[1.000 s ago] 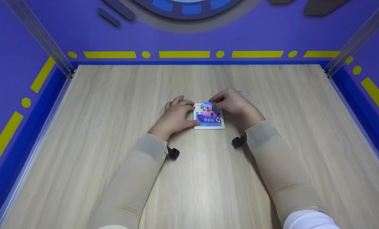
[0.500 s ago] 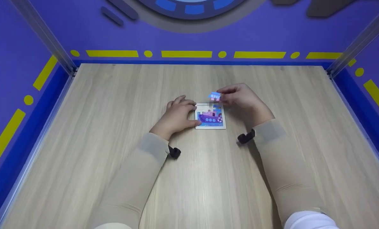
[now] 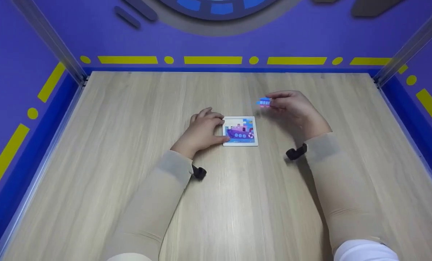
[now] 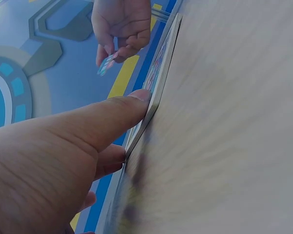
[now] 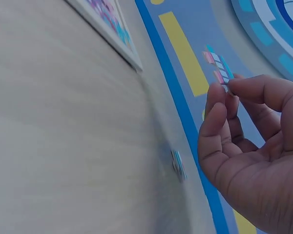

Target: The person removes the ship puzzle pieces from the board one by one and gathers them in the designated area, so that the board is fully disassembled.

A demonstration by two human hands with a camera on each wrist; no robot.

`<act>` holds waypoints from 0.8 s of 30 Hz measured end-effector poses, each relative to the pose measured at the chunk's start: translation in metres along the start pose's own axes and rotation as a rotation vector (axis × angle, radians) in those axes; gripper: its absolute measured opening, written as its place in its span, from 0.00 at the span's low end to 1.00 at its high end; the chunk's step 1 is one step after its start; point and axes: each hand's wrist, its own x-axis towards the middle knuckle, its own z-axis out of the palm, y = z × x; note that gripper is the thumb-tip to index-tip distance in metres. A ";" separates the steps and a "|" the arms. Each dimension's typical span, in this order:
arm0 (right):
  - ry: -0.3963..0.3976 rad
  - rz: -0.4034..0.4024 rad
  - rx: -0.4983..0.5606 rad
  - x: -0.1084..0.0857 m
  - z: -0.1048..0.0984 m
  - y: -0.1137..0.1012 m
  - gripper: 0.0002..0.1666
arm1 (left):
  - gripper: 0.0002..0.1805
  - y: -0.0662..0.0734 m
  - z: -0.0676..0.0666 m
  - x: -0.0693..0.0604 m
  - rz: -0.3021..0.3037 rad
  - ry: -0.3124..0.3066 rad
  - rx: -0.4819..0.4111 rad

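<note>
Beyond the far right corner of the puzzle tray point(image 3: 241, 144), the right hand point(image 3: 297, 108) is held above the table, thumb and fingertips pinched together on one end of a blue-and-pink puzzle piece point(image 3: 264, 103). Most of the piece juts past the fingertips, so it could pivot or slip out of that small grip, and if it were lowered at a slant its tabs might catch on neighbours rather than seat. Under this hand, as the right wrist view shows, a second piece point(image 5: 178, 165) lies on the table and might be knocked aside if the hand dipped. Across at the tray's left edge, the left hand point(image 3: 202, 132) is spread and relaxed, thumb resting on the near left corner and a finger touching the side farther up; with contact on that side alone, the tray might turn under a hard push from the right. Inside it is a purple ship picture, its upper left part pale and unfilled. Neither tray nor piece carries readable lettering; marks low in the picture are too small to tell. On the purple wall point(image 3: 216, 45), only yellow bars and dots appear, without words or brand.
</note>
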 end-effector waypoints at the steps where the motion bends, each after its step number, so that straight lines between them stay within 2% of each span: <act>1: 0.011 0.003 -0.001 0.000 -0.004 0.001 0.23 | 0.36 0.000 0.000 0.000 -0.001 0.001 -0.002; 10: 0.115 -0.015 0.053 -0.004 -0.036 0.007 0.28 | 0.37 0.000 -0.001 -0.001 -0.004 0.002 -0.007; 17: 0.206 -0.014 -0.085 -0.005 -0.056 0.011 0.26 | 0.37 0.000 0.000 0.000 -0.003 0.000 0.003; 24: 0.275 0.060 -0.158 -0.004 -0.065 0.015 0.23 | 0.37 0.000 0.000 -0.001 -0.008 -0.004 -0.001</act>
